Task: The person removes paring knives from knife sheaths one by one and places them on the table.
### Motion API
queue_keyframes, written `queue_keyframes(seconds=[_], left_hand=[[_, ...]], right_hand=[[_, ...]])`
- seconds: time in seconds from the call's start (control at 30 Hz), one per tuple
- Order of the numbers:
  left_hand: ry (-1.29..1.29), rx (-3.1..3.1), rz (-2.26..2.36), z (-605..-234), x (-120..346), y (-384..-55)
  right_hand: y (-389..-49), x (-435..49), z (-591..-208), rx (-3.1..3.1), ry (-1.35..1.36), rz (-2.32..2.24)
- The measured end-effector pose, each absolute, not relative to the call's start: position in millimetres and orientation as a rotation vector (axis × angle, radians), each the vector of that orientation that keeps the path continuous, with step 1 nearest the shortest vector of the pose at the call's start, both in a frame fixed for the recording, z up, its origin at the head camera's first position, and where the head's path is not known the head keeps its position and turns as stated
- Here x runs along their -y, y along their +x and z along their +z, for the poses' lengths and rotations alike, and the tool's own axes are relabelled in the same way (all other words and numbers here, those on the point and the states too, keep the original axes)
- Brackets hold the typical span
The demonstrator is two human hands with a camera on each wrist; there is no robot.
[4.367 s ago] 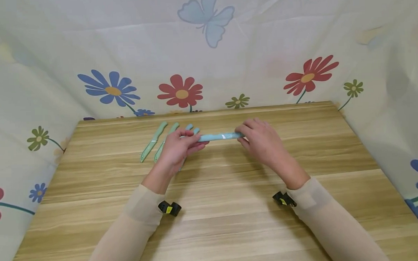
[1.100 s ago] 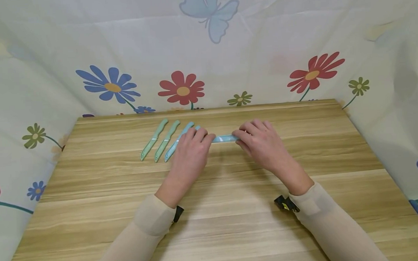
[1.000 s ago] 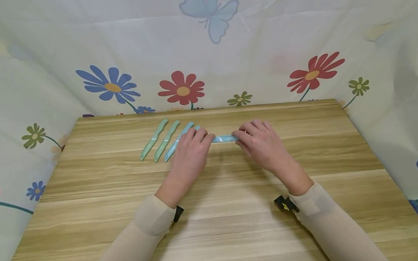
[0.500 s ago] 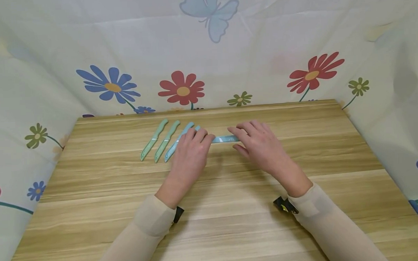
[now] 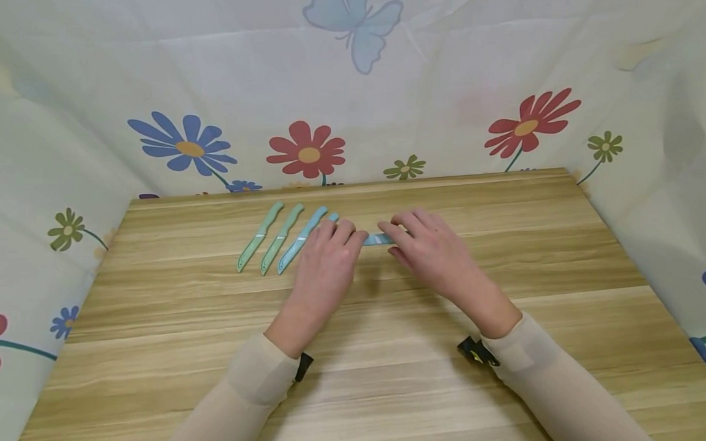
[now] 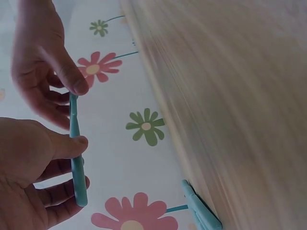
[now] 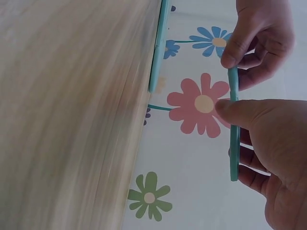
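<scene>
A blue paring knife is held level between my two hands, over the table. My left hand pinches its left part, thumb on one side and fingers on the other, as the left wrist view shows along the knife. The right part lies between the thumb and fingers of my right hand, and in the right wrist view the knife's end juts past the thumb. Only a short middle stretch with a white mark shows between the hands in the head view.
Left of the hands, two green knives and a blue knife lie slanted in a row on the wooden table. Another blue knife is mostly hidden behind my left hand. A flowered curtain surrounds the table.
My left hand has turned over from palm-up to back-up since the oldest frame. Lately my right hand loosened its fingers and slid left along the knife, narrowing the gap between the hands.
</scene>
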State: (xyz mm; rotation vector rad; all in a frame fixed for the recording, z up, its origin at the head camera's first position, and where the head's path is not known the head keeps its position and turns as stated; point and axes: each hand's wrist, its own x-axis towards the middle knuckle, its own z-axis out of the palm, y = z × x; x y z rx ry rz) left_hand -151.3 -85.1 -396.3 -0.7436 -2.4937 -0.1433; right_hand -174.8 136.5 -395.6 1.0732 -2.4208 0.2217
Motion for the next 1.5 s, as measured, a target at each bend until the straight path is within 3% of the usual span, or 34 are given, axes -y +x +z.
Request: queue_keyframes(seconds=[1.5], left_hand=[[-0.733, 2.668, -0.187, -403, 87, -152]], right_hand=[[-179, -133, -410, 2.538, 1.107, 0.339]])
